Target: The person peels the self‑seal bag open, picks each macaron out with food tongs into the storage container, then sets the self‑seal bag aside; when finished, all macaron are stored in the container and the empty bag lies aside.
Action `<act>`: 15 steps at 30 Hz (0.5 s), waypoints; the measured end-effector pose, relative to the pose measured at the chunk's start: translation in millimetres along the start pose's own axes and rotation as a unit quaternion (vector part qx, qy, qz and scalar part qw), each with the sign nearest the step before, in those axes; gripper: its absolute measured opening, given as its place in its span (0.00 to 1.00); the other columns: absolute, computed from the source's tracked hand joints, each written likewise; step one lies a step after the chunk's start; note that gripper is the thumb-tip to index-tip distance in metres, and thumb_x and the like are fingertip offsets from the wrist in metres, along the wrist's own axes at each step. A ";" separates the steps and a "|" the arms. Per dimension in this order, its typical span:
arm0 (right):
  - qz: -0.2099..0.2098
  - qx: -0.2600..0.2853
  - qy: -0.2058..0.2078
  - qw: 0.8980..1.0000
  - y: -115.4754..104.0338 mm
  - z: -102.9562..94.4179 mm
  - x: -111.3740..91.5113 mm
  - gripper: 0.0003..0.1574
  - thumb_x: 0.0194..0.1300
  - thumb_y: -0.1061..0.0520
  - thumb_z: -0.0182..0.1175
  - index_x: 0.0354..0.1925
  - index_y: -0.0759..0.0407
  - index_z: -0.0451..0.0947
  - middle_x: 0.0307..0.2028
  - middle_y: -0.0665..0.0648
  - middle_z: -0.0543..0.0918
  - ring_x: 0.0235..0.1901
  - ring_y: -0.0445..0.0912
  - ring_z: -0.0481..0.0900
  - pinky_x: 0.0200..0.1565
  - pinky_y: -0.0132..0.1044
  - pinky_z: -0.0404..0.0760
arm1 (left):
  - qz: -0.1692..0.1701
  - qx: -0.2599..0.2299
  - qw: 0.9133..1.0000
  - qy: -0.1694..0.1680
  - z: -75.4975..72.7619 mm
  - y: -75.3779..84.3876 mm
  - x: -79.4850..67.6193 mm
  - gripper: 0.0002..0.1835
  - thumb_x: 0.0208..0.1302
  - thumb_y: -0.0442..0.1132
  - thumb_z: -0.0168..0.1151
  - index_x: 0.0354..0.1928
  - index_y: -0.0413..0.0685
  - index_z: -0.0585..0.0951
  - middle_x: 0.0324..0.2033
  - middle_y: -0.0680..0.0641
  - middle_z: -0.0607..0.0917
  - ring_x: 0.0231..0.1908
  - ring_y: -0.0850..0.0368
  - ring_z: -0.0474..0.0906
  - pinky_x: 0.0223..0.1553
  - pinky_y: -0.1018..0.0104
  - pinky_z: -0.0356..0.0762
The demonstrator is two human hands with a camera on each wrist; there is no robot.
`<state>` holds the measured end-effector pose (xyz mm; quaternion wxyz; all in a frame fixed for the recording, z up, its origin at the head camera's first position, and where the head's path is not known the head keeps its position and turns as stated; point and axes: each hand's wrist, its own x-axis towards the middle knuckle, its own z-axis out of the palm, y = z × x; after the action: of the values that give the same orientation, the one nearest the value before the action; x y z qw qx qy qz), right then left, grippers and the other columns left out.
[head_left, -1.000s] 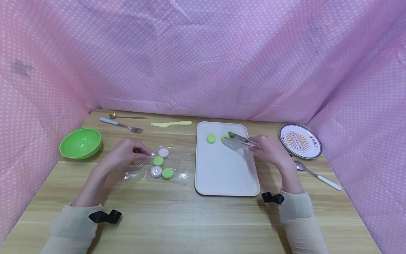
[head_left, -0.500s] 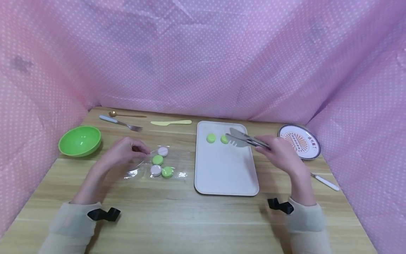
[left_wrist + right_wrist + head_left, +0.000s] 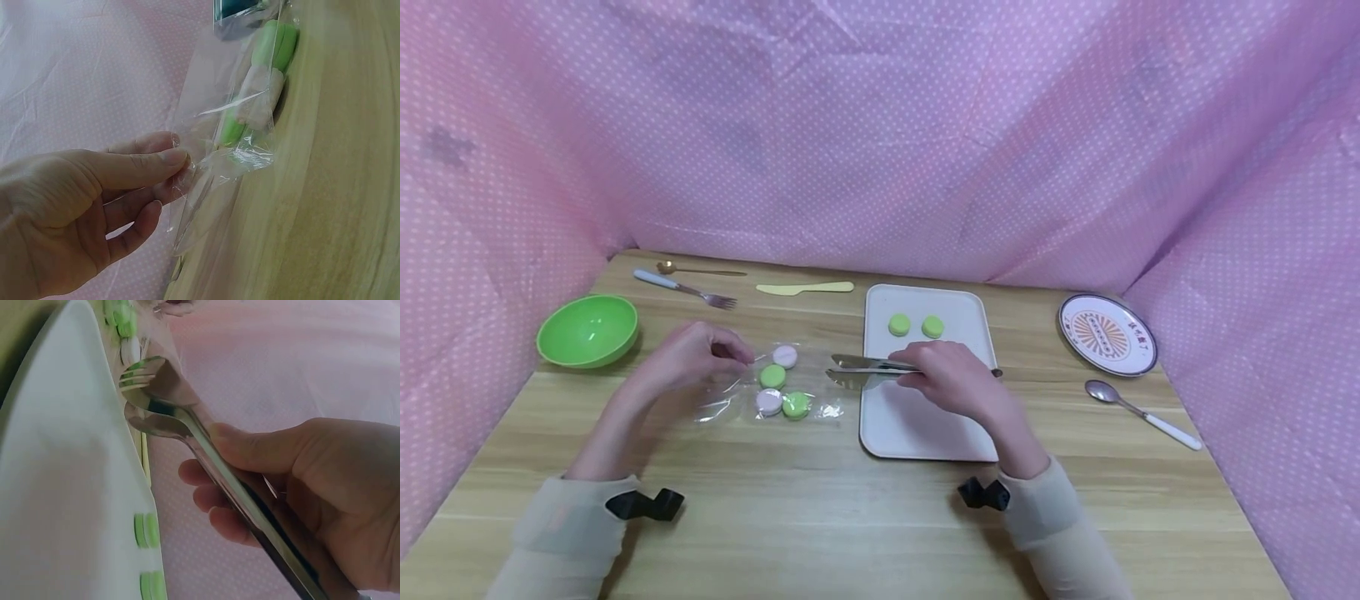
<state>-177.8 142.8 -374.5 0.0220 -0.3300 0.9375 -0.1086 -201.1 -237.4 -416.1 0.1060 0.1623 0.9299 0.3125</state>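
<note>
Head view: one clear plastic bag [image 3: 822, 377] on a wood-grain bench [image 3: 775, 533], containing four macarons [image 3: 772, 377], two green, two pale pink; left hand [image 3: 688, 358] pinching its left end. One white tray [image 3: 925, 429], right of the bag, bearing two green macarons [image 3: 932, 327]. Right hand [image 3: 951, 379], gripping metal tongs [image 3: 852, 362] over the tray's left edge.

Left wrist view: thumb and fingertips pressed on the bag.

Right wrist view: tongs' heads slightly apart.
</note>
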 end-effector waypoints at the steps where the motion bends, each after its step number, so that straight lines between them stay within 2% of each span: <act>1: -0.003 -0.004 0.001 1.000 -2.0 1.7 2.7 0.14 0.61 0.52 0.63 0.47 0.43 0.81 0.36 0.41 0.84 0.33 0.38 0.78 0.36 0.38 0.77 | 0.002 -0.001 1.000 0.000 0.2 0.2 0.0 0.08 0.52 0.40 0.70 0.36 0.61 0.85 0.37 0.54 0.88 0.35 0.62 0.81 0.37 0.68 0.77; 7: -0.021 -0.010 -0.014 1.000 -10.1 8.9 12.6 0.12 0.61 0.52 0.63 0.45 0.43 0.81 0.32 0.41 0.81 0.27 0.37 0.74 0.30 0.35 0.74 | 0.011 -0.008 1.000 0.002 0.8 1.2 0.8 0.08 0.53 0.39 0.70 0.36 0.60 0.85 0.36 0.54 0.88 0.35 0.61 0.81 0.36 0.72 0.77; 15: -0.045 0.023 -0.042 0.998 -14.0 10.2 12.7 0.13 0.61 0.52 0.63 0.46 0.43 0.81 0.33 0.40 0.82 0.28 0.35 0.73 0.32 0.31 0.73 | 0.011 -0.020 1.000 -0.001 3.1 1.3 2.2 0.09 0.52 0.40 0.70 0.37 0.56 0.86 0.35 0.54 0.88 0.34 0.62 0.81 0.34 0.73 0.77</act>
<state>-177.9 122.3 -381.0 0.0636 -0.3757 0.9170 -0.1175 -201.9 -233.9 -417.9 0.1071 0.1703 0.9216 0.3319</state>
